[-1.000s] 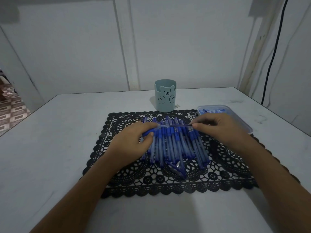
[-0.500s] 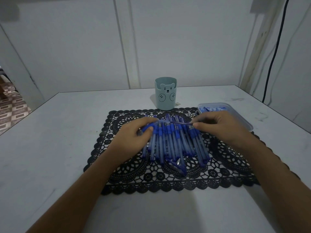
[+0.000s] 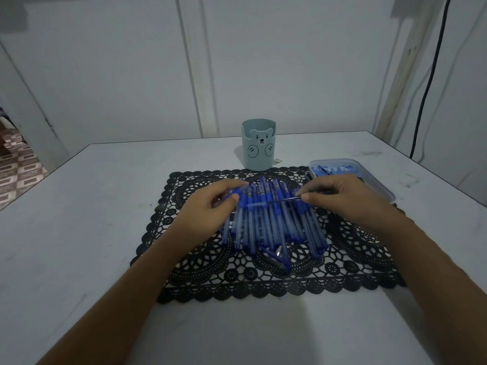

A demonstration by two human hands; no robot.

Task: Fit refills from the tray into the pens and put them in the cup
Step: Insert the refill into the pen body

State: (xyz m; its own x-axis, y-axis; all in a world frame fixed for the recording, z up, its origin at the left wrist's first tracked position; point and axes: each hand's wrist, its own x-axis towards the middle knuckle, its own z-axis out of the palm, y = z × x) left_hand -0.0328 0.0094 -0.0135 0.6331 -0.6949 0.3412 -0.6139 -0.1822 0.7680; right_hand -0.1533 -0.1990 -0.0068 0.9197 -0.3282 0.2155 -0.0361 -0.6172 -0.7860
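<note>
A row of several blue pens (image 3: pixel 274 222) lies on a black lace mat (image 3: pixel 210 264). My left hand (image 3: pixel 210 209) grips a blue pen barrel (image 3: pixel 245 200) held crosswise above the row. My right hand (image 3: pixel 342 198) pinches a thin dark refill (image 3: pixel 284 199) whose left end sits in the barrel's open end. A pale blue cup (image 3: pixel 258 144) with a bear face stands behind the mat. The clear tray (image 3: pixel 379 180) with blue refills sits at the right, partly hidden by my right hand.
Loose blue pen parts and a metal tip (image 3: pixel 278 255) lie at the front of the pen row. The white table (image 3: pixel 79 206) ends at a wall behind and at an edge on the left. A black cable (image 3: pixel 427 83) hangs at the right wall.
The hands have stayed together over the pen row, pen barrel and refill held end to end. The view has tilted slightly, so everything sits a little higher in the picture.
</note>
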